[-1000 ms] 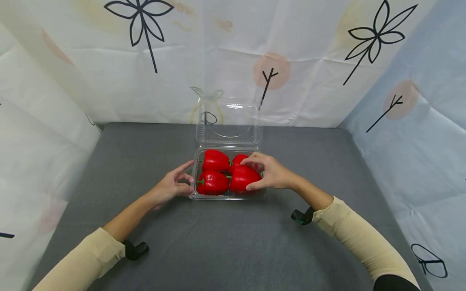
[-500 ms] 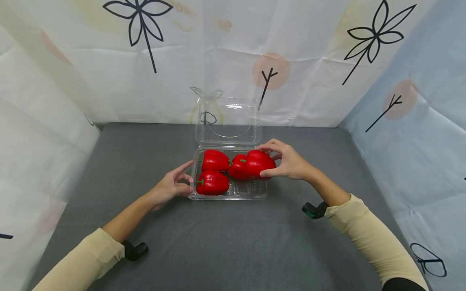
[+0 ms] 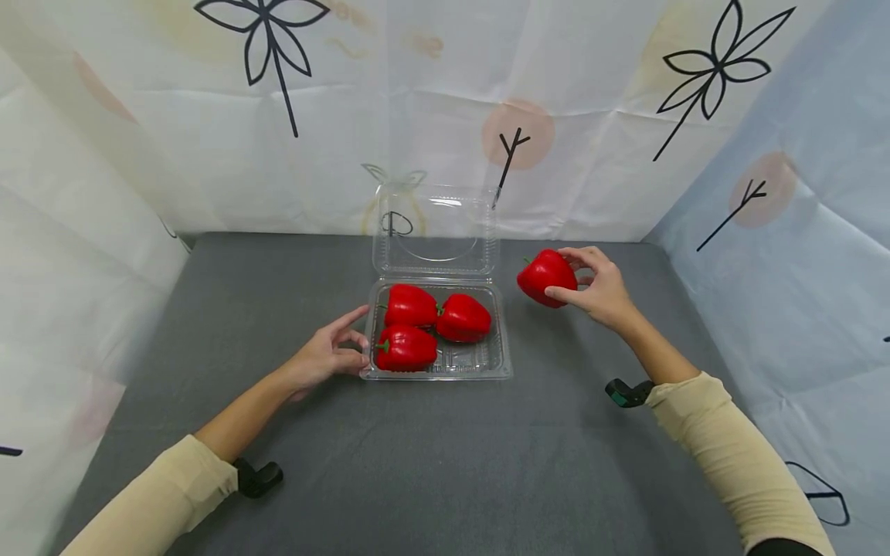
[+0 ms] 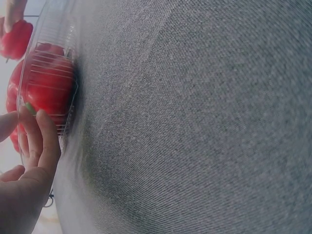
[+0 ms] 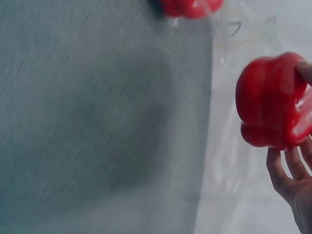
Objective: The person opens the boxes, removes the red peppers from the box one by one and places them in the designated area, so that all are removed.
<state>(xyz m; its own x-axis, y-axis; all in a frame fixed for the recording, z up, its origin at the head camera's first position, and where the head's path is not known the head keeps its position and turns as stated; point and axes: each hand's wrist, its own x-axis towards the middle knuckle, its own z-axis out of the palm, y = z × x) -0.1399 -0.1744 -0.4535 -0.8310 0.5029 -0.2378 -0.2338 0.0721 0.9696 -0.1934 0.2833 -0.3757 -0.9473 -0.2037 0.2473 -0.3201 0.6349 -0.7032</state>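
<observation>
A clear plastic clamshell box (image 3: 502, 369) lies open on the grey table, its lid (image 3: 436, 232) standing up at the back. Three red bell peppers (image 3: 406, 347) lie inside it. My right hand (image 3: 599, 287) grips a fourth red pepper (image 3: 546, 276) in the air, to the right of the box and above the table; the right wrist view shows this pepper (image 5: 273, 101) against my fingertips (image 5: 285, 170). My left hand (image 3: 332, 354) rests at the box's left front corner, fingers (image 4: 40, 141) curled against its wall (image 4: 58, 73).
The grey cloth table (image 3: 431, 463) is walled in by white patterned sheets (image 3: 208, 116) at the back and left and a bluish sheet (image 3: 799, 232) at the right. Bare cloth lies in front of the box and at both sides.
My right hand lifted the front right pepper out of the box and carried it up and to the right, past the box's edge. The left hand stayed at the corner.
</observation>
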